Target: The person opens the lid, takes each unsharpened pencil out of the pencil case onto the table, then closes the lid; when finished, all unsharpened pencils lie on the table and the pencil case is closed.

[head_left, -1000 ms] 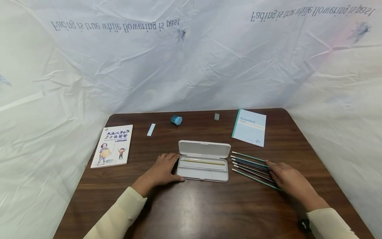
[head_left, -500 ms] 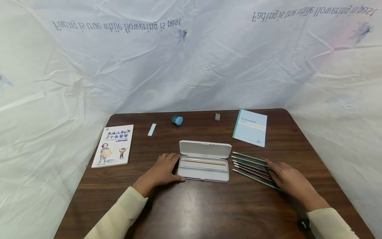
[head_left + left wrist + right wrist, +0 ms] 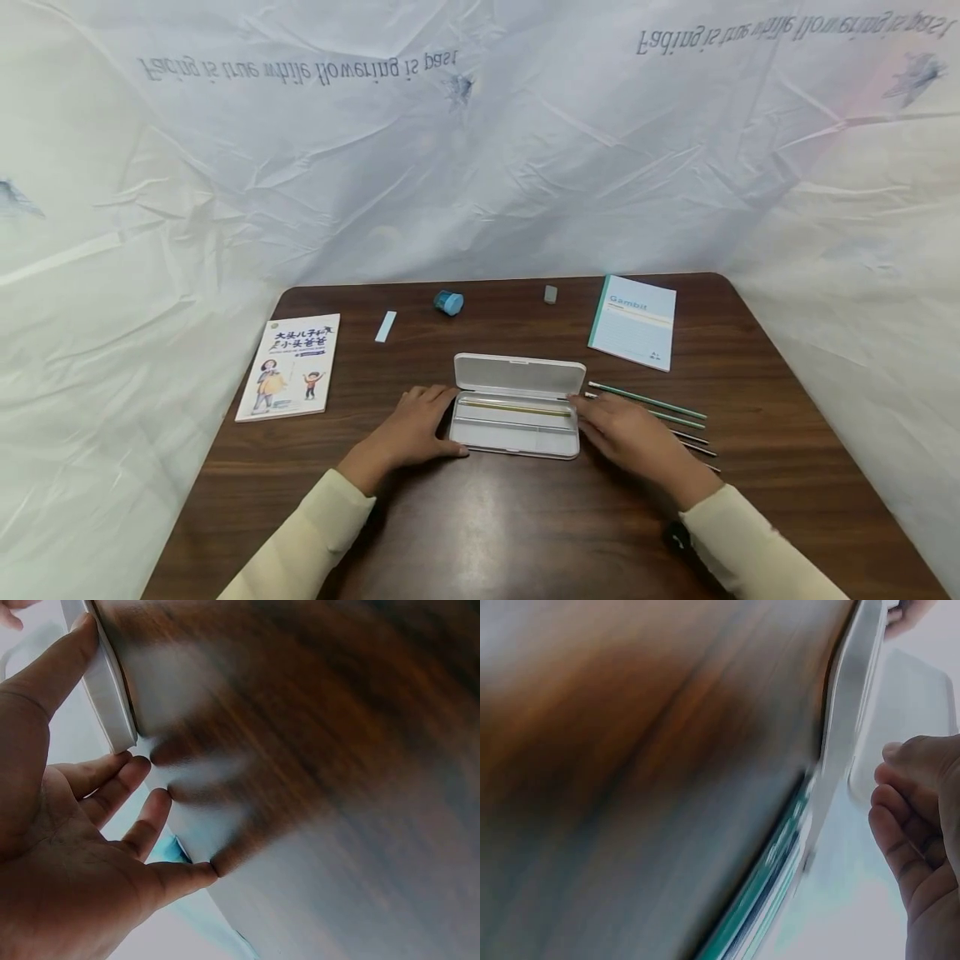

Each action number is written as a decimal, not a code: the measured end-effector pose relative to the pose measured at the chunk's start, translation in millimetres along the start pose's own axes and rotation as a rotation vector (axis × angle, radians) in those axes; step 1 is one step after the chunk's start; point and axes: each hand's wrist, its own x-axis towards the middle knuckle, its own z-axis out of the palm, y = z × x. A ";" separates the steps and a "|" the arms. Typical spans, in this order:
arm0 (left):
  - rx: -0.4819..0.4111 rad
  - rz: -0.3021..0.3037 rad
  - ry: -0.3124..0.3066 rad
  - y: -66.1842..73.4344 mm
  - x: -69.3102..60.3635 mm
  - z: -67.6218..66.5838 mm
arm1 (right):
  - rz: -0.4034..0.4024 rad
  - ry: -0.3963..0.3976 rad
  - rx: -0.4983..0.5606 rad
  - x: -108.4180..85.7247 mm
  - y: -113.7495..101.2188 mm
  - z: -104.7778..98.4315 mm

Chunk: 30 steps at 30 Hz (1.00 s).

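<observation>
A white pencil case lies with its lid up on the table, a yellow pencil along its rear compartment. My left hand holds the case's left end, thumb at the front wall, index finger at the far side. In the left wrist view the other fingers spread out, tips on the table. My right hand is at the case's right end. Its fingers are bent, thumb near the index finger; whether something is pinched there is hidden. Several pencils, green and dark, lie under and beside this hand.
Along the back are a light-blue strip, a blue pencil sharpener and a grey eraser. A picture-covered book lies at the left, a light-blue notebook at the back right. White sheeting surrounds the table.
My right hand has moved left, from the right part of the pencils to the right end of the pencil case. My left hand stays on the case.
</observation>
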 end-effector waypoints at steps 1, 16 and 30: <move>-0.003 0.003 0.003 0.0 0.3 0.6 | -0.013 -0.007 0.007 4.6 -2.3 3.3; -0.005 0.017 0.016 1.9 0.7 0.8 | -0.011 -0.116 -0.026 42.7 -11.9 32.4; -0.016 0.002 0.014 3.1 -0.6 -1.0 | 0.019 -0.196 -0.035 51.3 -18.1 38.9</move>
